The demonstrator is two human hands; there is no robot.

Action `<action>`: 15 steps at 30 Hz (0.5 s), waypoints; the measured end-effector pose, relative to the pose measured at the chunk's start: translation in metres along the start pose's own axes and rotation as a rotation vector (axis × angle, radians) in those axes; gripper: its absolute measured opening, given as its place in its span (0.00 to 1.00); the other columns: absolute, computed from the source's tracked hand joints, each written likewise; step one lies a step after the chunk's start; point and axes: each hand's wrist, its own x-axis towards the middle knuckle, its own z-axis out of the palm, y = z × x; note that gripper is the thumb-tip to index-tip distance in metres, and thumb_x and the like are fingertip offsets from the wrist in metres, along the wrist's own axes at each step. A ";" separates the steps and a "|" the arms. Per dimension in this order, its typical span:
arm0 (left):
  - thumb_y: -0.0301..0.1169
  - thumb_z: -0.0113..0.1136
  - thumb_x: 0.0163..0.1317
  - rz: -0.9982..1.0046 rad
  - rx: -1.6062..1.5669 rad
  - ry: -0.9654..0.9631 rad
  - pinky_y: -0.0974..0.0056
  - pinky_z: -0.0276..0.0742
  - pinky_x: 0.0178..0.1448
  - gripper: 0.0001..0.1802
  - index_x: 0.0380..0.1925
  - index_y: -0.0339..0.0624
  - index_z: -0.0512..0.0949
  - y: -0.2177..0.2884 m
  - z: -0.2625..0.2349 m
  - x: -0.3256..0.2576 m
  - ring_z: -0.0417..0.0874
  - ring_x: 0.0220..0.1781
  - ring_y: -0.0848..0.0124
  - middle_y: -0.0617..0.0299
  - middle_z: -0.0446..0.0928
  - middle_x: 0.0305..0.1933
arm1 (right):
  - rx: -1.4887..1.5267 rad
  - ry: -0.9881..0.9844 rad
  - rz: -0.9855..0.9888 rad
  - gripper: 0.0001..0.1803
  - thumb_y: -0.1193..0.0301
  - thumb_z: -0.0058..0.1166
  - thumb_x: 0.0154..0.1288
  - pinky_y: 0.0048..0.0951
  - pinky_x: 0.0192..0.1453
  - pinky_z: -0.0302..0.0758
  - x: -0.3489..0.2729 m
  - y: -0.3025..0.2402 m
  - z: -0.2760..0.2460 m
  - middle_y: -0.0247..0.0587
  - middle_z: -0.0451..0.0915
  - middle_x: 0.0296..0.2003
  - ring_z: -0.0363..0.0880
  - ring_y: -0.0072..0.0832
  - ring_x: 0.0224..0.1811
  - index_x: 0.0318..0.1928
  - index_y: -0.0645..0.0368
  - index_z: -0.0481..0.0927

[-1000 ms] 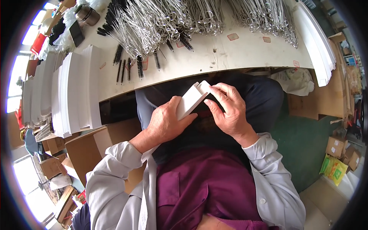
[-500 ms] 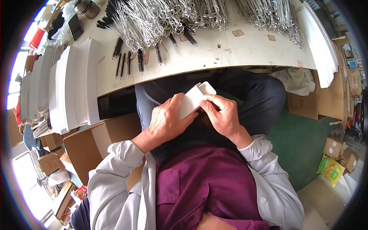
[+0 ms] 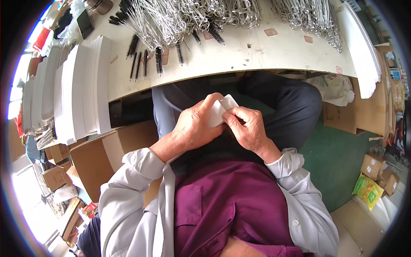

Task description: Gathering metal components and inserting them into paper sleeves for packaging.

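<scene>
Above my lap, in front of the table's near edge, I hold a small white cardboard box [image 3: 217,115] in both hands. My left hand [image 3: 190,124] is wrapped round its left side, with a digit lying along the upper edge near the open end. My right hand [image 3: 248,128] pinches the right edge of that end between thumb and fingers. An end flap [image 3: 229,102] sticks out past the fingertips. The box is tilted, its flap end pointing away from me and to the right. Its far end and underside are hidden by my hands.
Heaps of wire-handled brushes [image 3: 171,25] with looped ends and black bristles lie on the table [image 3: 257,55]. Stacks of white folded card [image 3: 77,94] stand at the left; more white card [image 3: 364,55] is at the right. An open brown carton [image 3: 96,158] sits below left.
My left hand has slid up and to the right along the box, covering more of it. The flap end now sits lower and closer to my fingers. My right hand keeps its pinch.
</scene>
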 end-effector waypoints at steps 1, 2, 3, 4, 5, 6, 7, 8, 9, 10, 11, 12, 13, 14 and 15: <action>0.32 0.74 0.54 -0.003 -0.001 -0.001 0.49 0.86 0.50 0.35 0.61 0.46 0.70 0.000 0.000 0.001 0.89 0.46 0.44 0.46 0.86 0.44 | -0.014 -0.022 -0.001 0.09 0.70 0.63 0.72 0.33 0.31 0.76 -0.001 -0.001 0.001 0.48 0.84 0.28 0.84 0.34 0.26 0.38 0.65 0.85; 0.33 0.74 0.53 0.030 0.019 -0.031 0.49 0.86 0.49 0.33 0.58 0.45 0.71 0.001 -0.001 0.003 0.89 0.45 0.45 0.45 0.85 0.43 | -0.028 -0.043 -0.001 0.09 0.70 0.63 0.72 0.33 0.31 0.76 -0.003 -0.001 0.002 0.49 0.85 0.29 0.85 0.35 0.27 0.38 0.65 0.85; 0.33 0.74 0.53 0.064 0.038 -0.061 0.49 0.86 0.48 0.31 0.56 0.44 0.71 0.001 -0.002 0.004 0.89 0.44 0.45 0.45 0.85 0.43 | -0.032 -0.058 0.040 0.09 0.71 0.65 0.70 0.35 0.32 0.77 -0.006 -0.004 0.004 0.51 0.86 0.31 0.86 0.37 0.27 0.37 0.66 0.86; 0.33 0.74 0.53 0.062 0.038 -0.060 0.49 0.86 0.48 0.31 0.56 0.44 0.71 -0.001 0.000 0.003 0.89 0.44 0.45 0.45 0.85 0.43 | -0.031 -0.060 0.039 0.09 0.71 0.65 0.70 0.35 0.32 0.77 -0.005 -0.003 0.004 0.51 0.86 0.31 0.86 0.37 0.27 0.37 0.66 0.86; 0.34 0.74 0.53 0.052 0.033 -0.022 0.49 0.86 0.46 0.28 0.52 0.43 0.72 -0.004 0.003 0.001 0.89 0.43 0.45 0.46 0.85 0.42 | -0.065 -0.045 -0.015 0.08 0.71 0.65 0.70 0.33 0.33 0.78 -0.005 -0.002 0.005 0.51 0.86 0.31 0.86 0.36 0.28 0.39 0.66 0.86; 0.34 0.74 0.54 0.042 0.027 0.016 0.49 0.86 0.44 0.26 0.49 0.42 0.72 -0.006 0.004 0.000 0.89 0.42 0.45 0.46 0.84 0.40 | -0.099 -0.029 -0.070 0.09 0.71 0.65 0.70 0.32 0.34 0.79 -0.004 -0.002 0.005 0.50 0.87 0.32 0.87 0.36 0.29 0.41 0.66 0.86; 0.34 0.74 0.54 0.040 0.026 0.016 0.49 0.86 0.44 0.26 0.49 0.42 0.72 -0.005 0.005 -0.001 0.89 0.42 0.45 0.46 0.84 0.40 | -0.098 -0.030 -0.069 0.09 0.71 0.65 0.70 0.32 0.34 0.79 -0.004 -0.002 0.006 0.50 0.87 0.32 0.87 0.36 0.29 0.41 0.66 0.86; 0.34 0.74 0.54 0.036 0.039 0.037 0.49 0.86 0.43 0.25 0.47 0.42 0.72 -0.005 0.005 -0.001 0.89 0.41 0.45 0.47 0.84 0.39 | -0.058 -0.014 -0.055 0.10 0.71 0.65 0.71 0.30 0.36 0.81 -0.004 -0.004 0.007 0.49 0.88 0.33 0.88 0.33 0.31 0.45 0.66 0.85; 0.35 0.74 0.54 0.031 0.052 0.059 0.49 0.86 0.41 0.23 0.45 0.42 0.71 -0.004 0.005 -0.002 0.89 0.40 0.45 0.47 0.83 0.38 | -0.017 0.002 -0.041 0.12 0.71 0.65 0.72 0.28 0.38 0.82 -0.004 -0.005 0.009 0.47 0.88 0.34 0.89 0.30 0.32 0.49 0.67 0.84; 0.35 0.74 0.54 0.030 0.051 0.059 0.49 0.86 0.41 0.23 0.45 0.42 0.71 -0.003 0.006 -0.002 0.89 0.40 0.45 0.47 0.83 0.38 | -0.017 0.001 -0.040 0.12 0.71 0.65 0.72 0.28 0.38 0.82 -0.005 -0.006 0.011 0.47 0.88 0.34 0.89 0.30 0.32 0.49 0.67 0.84; 0.34 0.74 0.55 0.030 0.061 0.069 0.49 0.86 0.40 0.23 0.44 0.42 0.71 -0.002 0.007 -0.001 0.88 0.39 0.45 0.47 0.83 0.38 | 0.077 0.060 0.005 0.14 0.72 0.64 0.72 0.28 0.40 0.83 -0.007 -0.006 0.013 0.46 0.89 0.35 0.89 0.27 0.34 0.52 0.67 0.82; 0.34 0.73 0.55 0.030 0.072 0.080 0.49 0.86 0.40 0.22 0.43 0.42 0.71 -0.002 0.008 -0.001 0.88 0.38 0.46 0.47 0.83 0.38 | 0.171 0.119 0.049 0.16 0.72 0.64 0.73 0.27 0.41 0.84 -0.008 -0.005 0.014 0.45 0.89 0.36 0.89 0.24 0.35 0.55 0.68 0.80; 0.34 0.73 0.55 0.030 0.071 0.080 0.49 0.86 0.40 0.22 0.43 0.42 0.71 -0.002 0.009 -0.002 0.88 0.38 0.46 0.47 0.83 0.38 | 0.210 0.146 0.076 0.18 0.73 0.64 0.73 0.28 0.41 0.84 -0.009 -0.003 0.015 0.44 0.89 0.37 0.88 0.21 0.38 0.57 0.69 0.80; 0.34 0.73 0.55 0.036 0.102 0.092 0.49 0.86 0.40 0.22 0.43 0.42 0.71 -0.003 0.012 -0.003 0.88 0.37 0.46 0.47 0.83 0.38 | 0.209 0.145 0.077 0.18 0.73 0.64 0.73 0.28 0.41 0.84 -0.009 -0.002 0.014 0.44 0.89 0.37 0.88 0.21 0.38 0.57 0.69 0.80; 0.33 0.73 0.55 0.043 0.133 0.103 0.49 0.86 0.39 0.22 0.44 0.42 0.71 -0.004 0.014 -0.004 0.88 0.37 0.46 0.47 0.83 0.38 | 0.242 0.084 0.147 0.18 0.72 0.64 0.72 0.28 0.41 0.84 -0.009 0.001 0.012 0.46 0.89 0.37 0.88 0.24 0.37 0.57 0.69 0.80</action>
